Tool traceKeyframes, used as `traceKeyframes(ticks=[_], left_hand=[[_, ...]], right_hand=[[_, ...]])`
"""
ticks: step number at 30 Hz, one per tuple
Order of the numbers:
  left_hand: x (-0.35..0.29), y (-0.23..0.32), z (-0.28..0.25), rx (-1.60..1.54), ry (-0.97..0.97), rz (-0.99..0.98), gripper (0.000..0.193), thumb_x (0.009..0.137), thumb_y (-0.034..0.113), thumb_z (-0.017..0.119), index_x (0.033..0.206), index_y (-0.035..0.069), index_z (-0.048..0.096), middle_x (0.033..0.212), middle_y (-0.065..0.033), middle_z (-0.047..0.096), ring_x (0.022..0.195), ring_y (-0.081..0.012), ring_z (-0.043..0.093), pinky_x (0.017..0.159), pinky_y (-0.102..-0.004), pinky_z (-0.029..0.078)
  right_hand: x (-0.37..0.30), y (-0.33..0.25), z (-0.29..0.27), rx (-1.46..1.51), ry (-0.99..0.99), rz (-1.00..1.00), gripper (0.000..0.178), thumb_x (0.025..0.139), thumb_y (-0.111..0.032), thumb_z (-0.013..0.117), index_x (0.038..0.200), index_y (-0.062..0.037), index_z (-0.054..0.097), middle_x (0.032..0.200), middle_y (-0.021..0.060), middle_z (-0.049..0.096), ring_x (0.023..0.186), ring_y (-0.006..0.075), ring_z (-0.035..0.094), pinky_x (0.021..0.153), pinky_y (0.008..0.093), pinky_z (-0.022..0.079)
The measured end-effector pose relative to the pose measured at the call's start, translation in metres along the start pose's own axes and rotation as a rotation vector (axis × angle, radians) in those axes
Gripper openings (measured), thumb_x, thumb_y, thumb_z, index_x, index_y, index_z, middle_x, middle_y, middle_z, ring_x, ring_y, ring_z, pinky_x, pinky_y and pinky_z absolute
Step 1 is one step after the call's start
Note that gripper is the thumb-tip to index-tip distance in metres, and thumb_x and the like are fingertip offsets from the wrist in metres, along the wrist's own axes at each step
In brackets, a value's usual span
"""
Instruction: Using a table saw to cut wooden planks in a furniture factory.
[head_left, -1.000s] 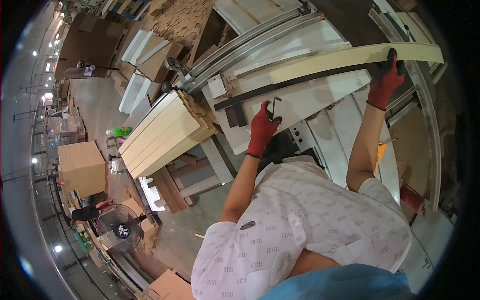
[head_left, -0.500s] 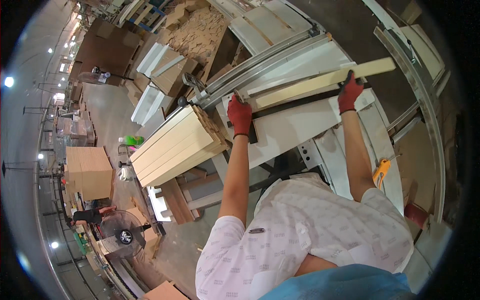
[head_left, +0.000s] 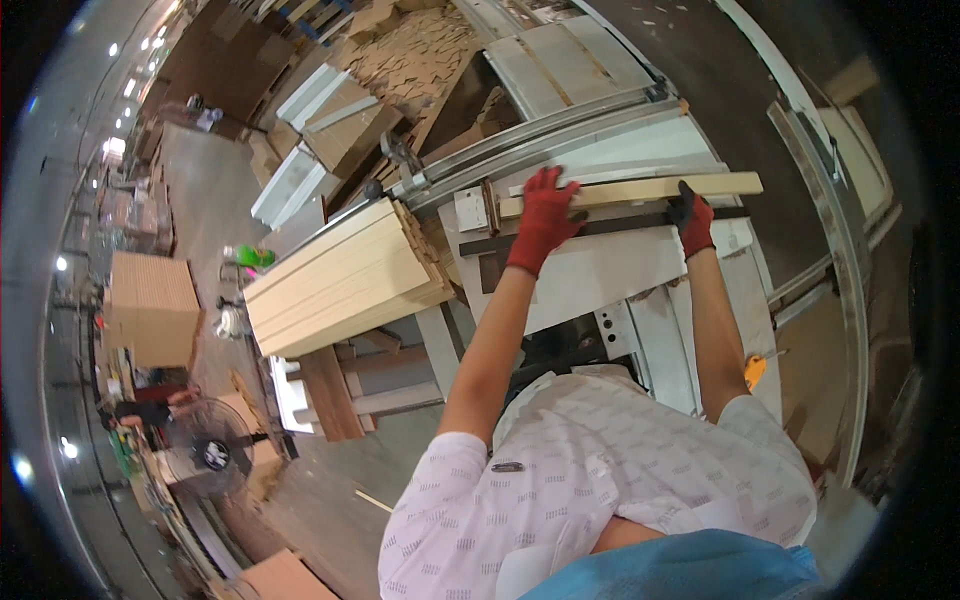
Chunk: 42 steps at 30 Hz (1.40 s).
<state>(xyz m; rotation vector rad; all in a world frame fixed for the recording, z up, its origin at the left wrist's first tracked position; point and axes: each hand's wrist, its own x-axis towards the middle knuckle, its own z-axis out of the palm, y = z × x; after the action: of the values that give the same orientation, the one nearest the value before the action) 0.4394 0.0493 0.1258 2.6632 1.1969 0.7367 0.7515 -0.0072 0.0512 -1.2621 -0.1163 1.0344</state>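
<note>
A long pale wooden strip (head_left: pixel 640 190) lies across the white machine table (head_left: pixel 600 270) in front of me. My left hand (head_left: pixel 545 220), in a red glove, is over the strip's left part with its fingers spread. In a red glove with dark fingertips, my right hand (head_left: pixel 694 222) grips the strip's near edge farther right. The strip's right end juts out past that hand. A dark straight bar (head_left: pixel 620 225) runs along the near side of the strip. At the strip's left end stands a small block-like stop (head_left: pixel 478 208).
Left of the table lies a stack of pale boards (head_left: pixel 345 280). A metal rail (head_left: pixel 540 130) crosses behind the work. An orange-handled tool (head_left: pixel 755 372) sits near my right elbow. Farther left are a floor fan (head_left: pixel 215 450), a cardboard stack (head_left: pixel 152 310) and another person's arm (head_left: pixel 155 410).
My left hand has moved right from the stop onto the strip, its fingers spreading. The strip lies more level, and its right end has come nearer with my right hand.
</note>
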Motion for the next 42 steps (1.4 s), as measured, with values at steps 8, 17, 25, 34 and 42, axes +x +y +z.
traceKeyframes(ticks=[8, 17, 25, 34, 42], left_hand=[[0.04, -0.014, 0.046, -0.087, -0.365, 0.019, 0.054, 0.063, 0.02, 0.074, 0.117, 0.024, 0.063, 0.115, -0.0118, 0.055, 0.107, -0.0341, 0.055, 0.095, -0.0466, 0.041], [0.052, -0.004, 0.039, 0.039, -0.505, 0.092, 0.064, 0.062, 0.029, 0.081, 0.12, 0.02, 0.056, 0.123, -0.0162, 0.056, 0.109, -0.0394, 0.057, 0.091, -0.05, 0.048], [0.005, -0.022, -0.006, 0.102, 0.136, -0.297, 0.048, 0.077, 0.032, 0.074, 0.118, 0.013, 0.057, 0.112, -0.0144, 0.06, 0.104, -0.0365, 0.057, 0.089, -0.0495, 0.044], [-0.042, -0.046, -0.017, 0.402, -0.078, -0.698, 0.045, 0.069, 0.039, 0.08, 0.098, 0.01, 0.061, 0.093, -0.0129, 0.066, 0.087, -0.0329, 0.066, 0.072, -0.0452, 0.053], [-0.044, -0.049, -0.032, 0.356, -0.101, -0.772, 0.061, 0.074, 0.027, 0.076, 0.13, 0.015, 0.054, 0.117, -0.0157, 0.056, 0.105, -0.0351, 0.057, 0.082, -0.048, 0.048]], right_hand=[[0.038, -0.021, -0.036, -0.236, -0.231, 0.236, 0.026, 0.086, -0.032, 0.072, 0.092, -0.0075, 0.066, 0.069, 0.0076, 0.064, 0.053, 0.0212, 0.06, 0.046, 0.0294, 0.048], [0.061, -0.038, -0.092, -1.02, -0.072, -0.597, 0.043, 0.084, -0.04, 0.07, 0.08, 0.0026, 0.067, 0.073, 0.0156, 0.067, 0.067, 0.0303, 0.066, 0.06, 0.0402, 0.049], [0.058, -0.066, -0.081, -1.275, 0.589, -0.701, 0.058, 0.087, -0.045, 0.064, 0.121, 0.0023, 0.058, 0.118, 0.0215, 0.064, 0.107, 0.0344, 0.063, 0.086, 0.0447, 0.05], [0.173, -0.103, -0.179, -1.284, -0.065, -0.434, 0.045, 0.085, -0.046, 0.061, 0.105, -0.0068, 0.071, 0.097, 0.0227, 0.068, 0.09, 0.0315, 0.065, 0.077, 0.0473, 0.048], [0.162, -0.078, -0.138, -0.986, -0.008, -0.479, 0.053, 0.076, -0.042, 0.073, 0.088, 0.0092, 0.068, 0.071, 0.0149, 0.065, 0.069, 0.0173, 0.055, 0.062, 0.0437, 0.044]])
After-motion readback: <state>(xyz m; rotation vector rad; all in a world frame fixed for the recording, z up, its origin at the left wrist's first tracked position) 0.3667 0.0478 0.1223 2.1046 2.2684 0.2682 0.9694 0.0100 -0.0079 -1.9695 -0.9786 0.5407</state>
